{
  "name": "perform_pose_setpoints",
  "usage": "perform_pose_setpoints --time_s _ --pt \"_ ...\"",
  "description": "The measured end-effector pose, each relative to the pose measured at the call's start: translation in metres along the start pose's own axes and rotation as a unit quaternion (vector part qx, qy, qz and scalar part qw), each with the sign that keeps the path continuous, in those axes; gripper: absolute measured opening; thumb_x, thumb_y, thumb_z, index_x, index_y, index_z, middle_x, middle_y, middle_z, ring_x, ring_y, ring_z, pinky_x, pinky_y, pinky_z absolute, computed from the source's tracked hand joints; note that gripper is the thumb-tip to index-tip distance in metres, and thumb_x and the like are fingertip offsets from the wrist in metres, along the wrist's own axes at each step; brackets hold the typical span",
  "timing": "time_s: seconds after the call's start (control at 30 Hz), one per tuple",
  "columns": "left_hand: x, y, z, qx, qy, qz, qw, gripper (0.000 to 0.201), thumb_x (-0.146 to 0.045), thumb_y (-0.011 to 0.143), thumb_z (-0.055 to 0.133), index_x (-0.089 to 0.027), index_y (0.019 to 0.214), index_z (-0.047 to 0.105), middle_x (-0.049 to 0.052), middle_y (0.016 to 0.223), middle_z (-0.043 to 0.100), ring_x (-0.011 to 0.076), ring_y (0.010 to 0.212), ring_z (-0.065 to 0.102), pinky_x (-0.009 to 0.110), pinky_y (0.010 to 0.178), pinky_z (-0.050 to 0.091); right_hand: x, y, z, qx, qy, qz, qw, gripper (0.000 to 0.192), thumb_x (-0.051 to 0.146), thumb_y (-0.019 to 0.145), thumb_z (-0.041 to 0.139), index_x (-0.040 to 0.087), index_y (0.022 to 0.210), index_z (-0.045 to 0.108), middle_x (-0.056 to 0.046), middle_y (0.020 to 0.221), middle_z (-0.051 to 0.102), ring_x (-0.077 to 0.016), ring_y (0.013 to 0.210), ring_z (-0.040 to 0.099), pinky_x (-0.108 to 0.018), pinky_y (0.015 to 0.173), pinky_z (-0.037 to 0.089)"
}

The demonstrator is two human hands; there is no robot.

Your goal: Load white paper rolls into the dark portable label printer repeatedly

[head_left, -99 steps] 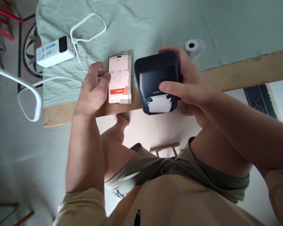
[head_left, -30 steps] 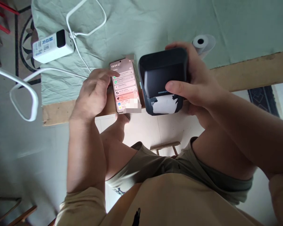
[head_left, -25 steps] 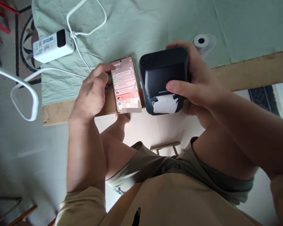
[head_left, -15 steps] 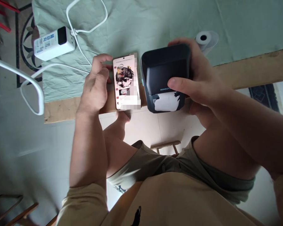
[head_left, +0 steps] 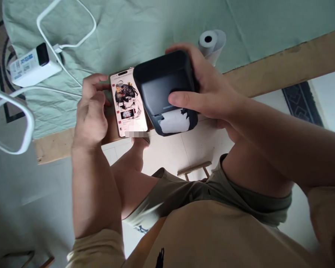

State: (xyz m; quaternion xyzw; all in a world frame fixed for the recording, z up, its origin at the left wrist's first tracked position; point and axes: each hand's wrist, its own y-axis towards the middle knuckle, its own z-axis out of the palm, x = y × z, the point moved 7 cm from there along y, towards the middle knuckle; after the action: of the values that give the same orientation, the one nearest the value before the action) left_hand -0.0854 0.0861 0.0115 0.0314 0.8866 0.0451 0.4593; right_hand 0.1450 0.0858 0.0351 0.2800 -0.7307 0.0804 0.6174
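My right hand grips a dark label printer by its right side, the thumb lying across its front. A torn white label covers the printer's lower front. To its left, a smartphone with a lit screen lies at the table's edge, its upper right corner hidden behind the printer. My left hand rests along the phone's left side, fingers loosely bent and apart, fingertips at the phone's edge. Whether they press on it is hard to see.
Behind my right hand stands a white paper roll, partly unrolled. A white power bank with a white cable sits on the green cloth at the left. The wooden table edge runs in front; a small stool is below.
The view has shifted, so the table things appear further left. Relative to the phone, the printer has moved left and now overlaps its corner. My left hand stays beside the phone.
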Motion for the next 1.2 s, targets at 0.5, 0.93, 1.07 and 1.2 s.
perform_pose_setpoints --time_s 0.5,0.93,1.07,1.2 --pt "-0.007 -0.001 0.006 0.028 0.007 -0.008 1.000 0.037 -0.025 0.088 0.035 -0.022 0.124 0.044 0.007 0.119 0.055 0.0177 0.102 0.057 0.045 0.079 0.035 -0.002 -0.006 -0.001 0.014 -0.039 0.002 0.999 0.061 0.044 0.072 0.065 0.025 0.123 0.038 -0.004 0.120 0.049 -0.0162 0.104 0.050 -0.027 0.084 0.047" --pt "-0.011 -0.010 0.007 0.163 0.053 0.032 0.985 0.075 -0.032 0.070 0.063 -0.027 0.136 0.028 0.005 0.138 0.041 0.0201 0.103 0.053 0.044 0.079 0.037 -0.003 -0.005 0.000 0.024 -0.035 0.004 0.999 0.064 0.045 0.073 0.064 0.023 0.125 0.035 -0.005 0.118 0.049 -0.0151 0.101 0.051 -0.026 0.082 0.046" --pt "-0.007 -0.010 0.005 0.158 0.066 0.013 0.985 0.079 -0.028 0.066 0.064 -0.027 0.136 0.028 0.008 0.134 0.043 0.0227 0.108 0.052 0.044 0.074 0.038 -0.003 -0.005 0.000 0.020 -0.039 0.003 0.999 0.063 0.046 0.073 0.064 0.023 0.124 0.036 -0.004 0.116 0.050 -0.0150 0.100 0.051 -0.027 0.082 0.046" --pt "-0.007 -0.010 0.005 0.155 0.065 0.011 0.986 0.078 -0.025 0.065 0.064 -0.024 0.136 0.031 0.012 0.131 0.045 0.0270 0.111 0.050 0.045 0.071 0.037 -0.001 -0.005 0.000 0.021 -0.034 0.001 0.999 0.063 0.045 0.073 0.064 0.022 0.124 0.036 -0.004 0.116 0.049 -0.0141 0.099 0.051 -0.026 0.080 0.046"
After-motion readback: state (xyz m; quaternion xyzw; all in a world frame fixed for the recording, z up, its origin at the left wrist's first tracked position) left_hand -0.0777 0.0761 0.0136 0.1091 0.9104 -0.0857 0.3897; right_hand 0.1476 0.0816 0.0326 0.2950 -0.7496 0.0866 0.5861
